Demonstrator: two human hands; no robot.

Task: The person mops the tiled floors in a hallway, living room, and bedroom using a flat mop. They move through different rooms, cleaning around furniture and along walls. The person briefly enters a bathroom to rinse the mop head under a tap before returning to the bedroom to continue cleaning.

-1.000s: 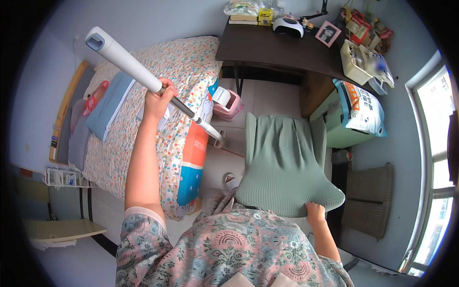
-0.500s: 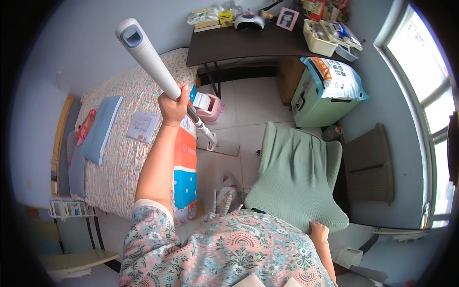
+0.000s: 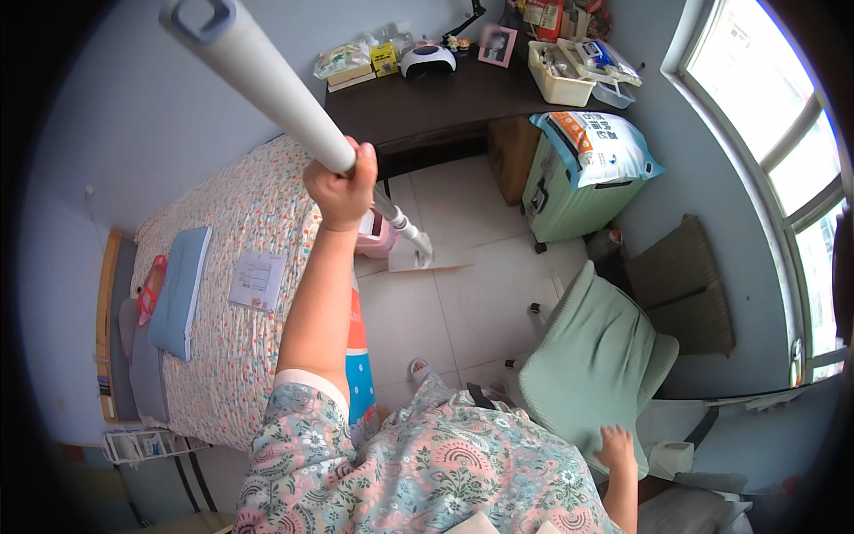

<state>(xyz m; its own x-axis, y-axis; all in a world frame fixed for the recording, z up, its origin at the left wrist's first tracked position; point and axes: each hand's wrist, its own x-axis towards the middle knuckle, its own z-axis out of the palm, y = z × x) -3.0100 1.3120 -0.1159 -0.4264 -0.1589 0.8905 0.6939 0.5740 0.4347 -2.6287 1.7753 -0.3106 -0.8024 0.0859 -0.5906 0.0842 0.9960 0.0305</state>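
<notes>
My left hand (image 3: 342, 191) is wrapped round the thick white handle of a flat mop (image 3: 267, 84). The handle slants up to the far left, and its top end has a grey-rimmed opening. Below the fist a thin pole runs down to the flat rectangular mop head (image 3: 451, 266), which lies on the tiles beside a pink and white bin (image 3: 381, 238). My right hand (image 3: 617, 448) has its fingers spread and holds nothing. It is over the near edge of a green-covered chair (image 3: 592, 356); I cannot tell whether it touches the cover.
On the left is a bed (image 3: 200, 392) with a dotted sheet. Across the far wall stands a dark desk (image 3: 427, 102) with boxes and a framed picture. A green suitcase (image 3: 569, 200) carries a plastic bag (image 3: 605, 151). Chair casters (image 3: 534, 309) show on the floor.
The mop head has slid right across the tiles, and its handle has come closer. The green chair has turned and shifted right. My right hand has loosened from its edge.
</notes>
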